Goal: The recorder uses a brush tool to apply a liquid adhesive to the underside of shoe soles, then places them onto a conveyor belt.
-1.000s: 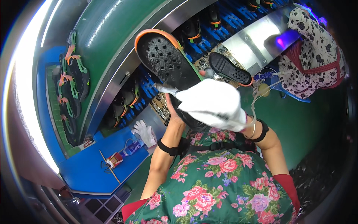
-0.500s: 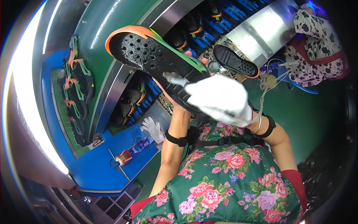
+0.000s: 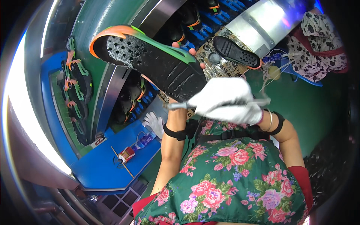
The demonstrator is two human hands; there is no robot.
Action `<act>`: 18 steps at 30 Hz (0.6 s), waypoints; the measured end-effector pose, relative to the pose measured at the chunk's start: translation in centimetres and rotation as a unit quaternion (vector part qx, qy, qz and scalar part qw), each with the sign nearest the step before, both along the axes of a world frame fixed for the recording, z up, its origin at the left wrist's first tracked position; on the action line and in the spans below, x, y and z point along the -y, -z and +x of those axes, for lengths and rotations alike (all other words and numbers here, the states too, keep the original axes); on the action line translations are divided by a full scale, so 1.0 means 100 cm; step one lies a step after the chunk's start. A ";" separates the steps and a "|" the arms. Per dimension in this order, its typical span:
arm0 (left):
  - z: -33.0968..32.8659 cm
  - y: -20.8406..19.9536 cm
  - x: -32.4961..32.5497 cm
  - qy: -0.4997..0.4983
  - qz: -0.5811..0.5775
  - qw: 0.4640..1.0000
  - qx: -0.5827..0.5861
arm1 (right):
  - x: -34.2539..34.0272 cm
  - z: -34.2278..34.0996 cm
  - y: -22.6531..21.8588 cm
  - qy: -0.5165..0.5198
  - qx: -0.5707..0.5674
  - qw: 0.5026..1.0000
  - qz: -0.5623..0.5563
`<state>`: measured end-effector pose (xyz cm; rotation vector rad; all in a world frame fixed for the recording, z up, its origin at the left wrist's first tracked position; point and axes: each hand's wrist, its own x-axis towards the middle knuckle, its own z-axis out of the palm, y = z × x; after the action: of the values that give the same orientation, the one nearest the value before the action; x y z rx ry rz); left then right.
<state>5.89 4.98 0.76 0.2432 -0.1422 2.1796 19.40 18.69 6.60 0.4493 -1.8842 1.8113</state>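
Over my feed I see the gloved right hand (image 3: 228,101) closed around 1 slim tool (image 3: 180,105), its tip just below the lower end of the black sole (image 3: 157,69). The left hand (image 3: 192,51), nearer, clamps that sole, which lies up and left of the right grip, long axis slanting, holed end pointing upper left.

Green floral apron (image 3: 225,187); red sleeves (image 3: 302,182); black forearm straps (image 3: 174,134); white-gloved right hand (image 3: 227,101); bangle (image 3: 270,120).
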 end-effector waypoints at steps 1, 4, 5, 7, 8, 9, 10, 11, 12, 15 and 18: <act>0.001 0.002 -0.001 -0.025 -0.013 1.000 0.010 | -0.002 -0.001 0.004 0.000 0.045 0.996 -0.072; 0.000 0.003 0.002 -0.048 -0.034 0.998 -0.008 | -0.005 0.005 0.007 0.067 0.028 0.997 0.028; -0.001 0.003 0.004 -0.047 -0.039 0.997 -0.038 | -0.005 0.005 0.008 0.073 -0.026 0.990 0.118; 0.000 -0.007 0.002 -0.038 -0.066 0.996 -0.036 | 0.003 0.012 0.003 0.043 -0.034 0.989 0.138; 0.001 -0.014 0.000 -0.028 -0.092 0.995 -0.039 | -0.001 0.013 0.000 -0.012 -0.008 0.997 0.072; 0.000 -0.016 0.004 -0.020 -0.119 0.992 -0.042 | -0.006 0.012 0.000 -0.068 0.017 0.998 0.004; -0.003 -0.013 0.010 0.017 -0.138 0.989 -0.056 | -0.006 0.011 0.005 -0.069 0.028 0.997 -0.037; -0.004 -0.011 0.014 0.013 -0.140 0.989 -0.052 | -0.006 0.010 0.009 -0.071 0.039 0.994 -0.078; -0.005 -0.011 0.015 0.025 -0.165 0.984 -0.067 | -0.013 0.007 0.005 -0.019 0.043 0.999 0.010; -0.013 -0.015 0.015 0.043 -0.192 0.976 -0.097 | -0.011 0.006 0.015 0.030 -0.055 0.990 0.125; -0.020 -0.017 0.012 0.102 -0.189 0.973 -0.086 | -0.006 0.021 0.005 -0.046 -0.015 0.989 0.140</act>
<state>3.93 3.74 2.49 0.1884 0.3309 1.9260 21.45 19.29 6.15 0.6676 -2.1367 1.5892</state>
